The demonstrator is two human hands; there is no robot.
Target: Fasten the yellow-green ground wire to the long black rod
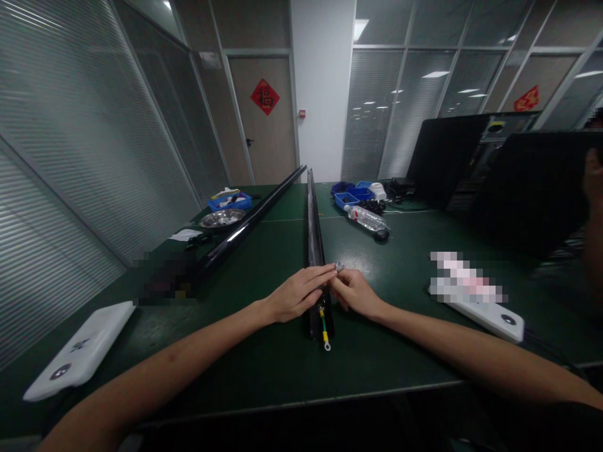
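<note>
A long black rail [316,245] with a trough-like near end runs away from me along the green table. My left hand [298,294] lies across it, fingers stretched to the right and thumb lower down. My right hand [354,294] is closed at the rail's right side, fingers curled. A small silvery metal piece [340,266] shows at the top of my right hand, by my left fingertips; its lower part is hidden. Out of the rail's near end comes a short yellow-green wire [323,323] with a ring terminal [327,346] pointing toward me.
Another black rail [254,220] lies to the left, by a metal bowl [222,218] and a blue bin [230,201]. Rightward are blue trays [353,193], a plastic bottle [366,218] and black monitors [532,188]. White devices [87,348] flank me; a person's hand [592,176] shows far right.
</note>
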